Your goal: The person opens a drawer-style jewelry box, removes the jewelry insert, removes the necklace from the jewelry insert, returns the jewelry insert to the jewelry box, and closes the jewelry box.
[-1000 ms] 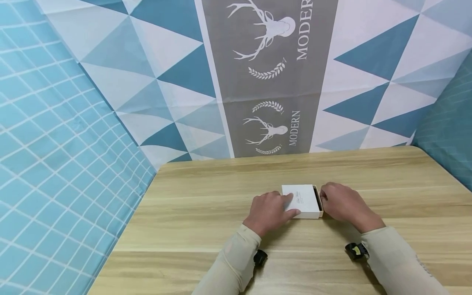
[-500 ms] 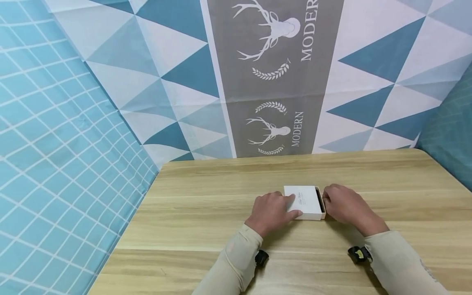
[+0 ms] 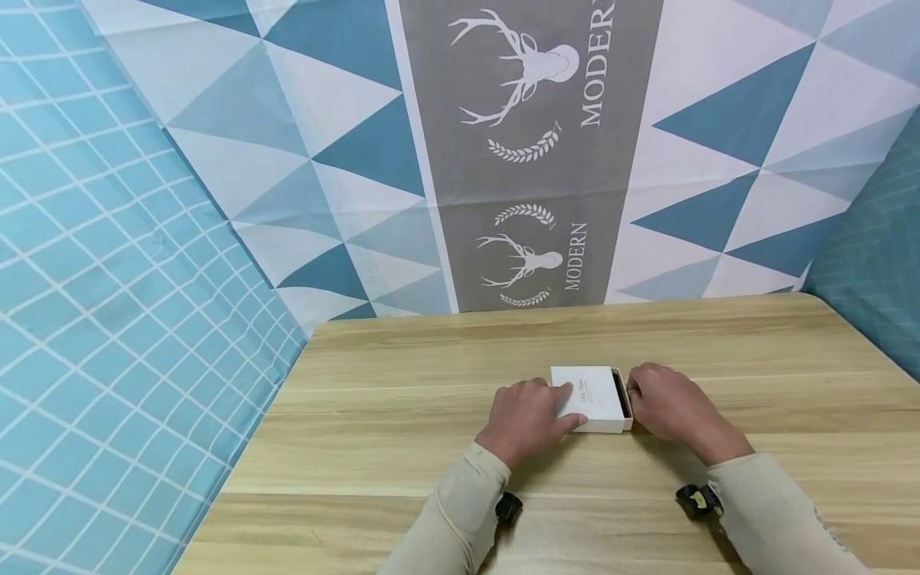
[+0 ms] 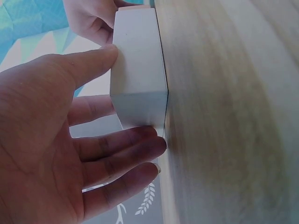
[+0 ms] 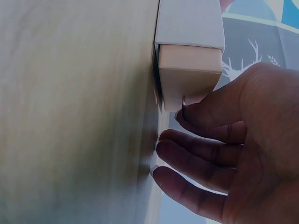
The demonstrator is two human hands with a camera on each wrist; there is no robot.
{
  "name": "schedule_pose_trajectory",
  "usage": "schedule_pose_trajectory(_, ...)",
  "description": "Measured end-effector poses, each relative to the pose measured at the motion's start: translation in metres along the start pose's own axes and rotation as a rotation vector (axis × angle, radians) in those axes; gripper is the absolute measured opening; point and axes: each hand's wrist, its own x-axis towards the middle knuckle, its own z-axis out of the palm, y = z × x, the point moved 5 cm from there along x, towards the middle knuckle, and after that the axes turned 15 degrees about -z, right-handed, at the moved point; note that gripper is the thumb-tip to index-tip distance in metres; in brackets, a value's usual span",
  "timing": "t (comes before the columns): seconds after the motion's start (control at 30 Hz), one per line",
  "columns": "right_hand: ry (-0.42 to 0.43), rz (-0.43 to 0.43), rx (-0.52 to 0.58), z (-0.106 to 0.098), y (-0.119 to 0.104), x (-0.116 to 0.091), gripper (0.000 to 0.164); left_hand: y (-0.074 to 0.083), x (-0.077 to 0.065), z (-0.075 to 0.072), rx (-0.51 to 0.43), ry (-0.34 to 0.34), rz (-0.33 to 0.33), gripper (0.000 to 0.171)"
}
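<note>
A white drawer box (image 3: 592,403) with small print on its lid lies flat on the wooden table. Its cream inner drawer (image 5: 190,58) sticks out a little at the right end, showing a dark strip inside from above. My left hand (image 3: 523,417) holds the left end of the box: the thumb touches the near side, the index finger lies on top, and other fingers are by the end face. At the drawer's front, my right hand (image 3: 668,401) pinches a small dark pull tab (image 5: 183,100) between thumb and index finger. The other right fingers are loosely bent below.
The wooden table (image 3: 374,447) stretches around the box. Behind it hangs a patterned cloth (image 3: 345,144) with triangles and deer heads. Blue checked cloth (image 3: 108,319) closes off the left side, and a teal cloth (image 3: 873,239) the right.
The drawer seems to stick out very slightly more at the right end. Both hands keep their hold on the box and tab, while the head view shifts a little.
</note>
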Motion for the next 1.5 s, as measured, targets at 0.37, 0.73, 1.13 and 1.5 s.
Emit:
schedule_pose_trajectory(0.37,0.027,-0.007,-0.008,-0.0012,0.0000,-0.0006,0.015,0.0005,0.0003,0.0003,-0.004,-0.003,-0.002,0.050)
schedule_pose_trajectory(0.73,0.040,0.002,-0.002,0.0000,0.0015,-0.0020,0.014,-0.0007,-0.0004,0.0013,0.003,-0.015,-0.014,0.051)
schedule_pose_trajectory(1.13,0.042,0.005,-0.003,-0.0015,0.0055,-0.0028,0.016,0.0012,0.0008,0.0010,-0.005,-0.007,-0.007,0.051)
schedule_pose_trajectory(1.5,0.038,0.002,0.015,-0.0016,0.0052,-0.0034,0.017,0.0003,0.0007,0.0027,0.006,-0.025,-0.024,0.052)
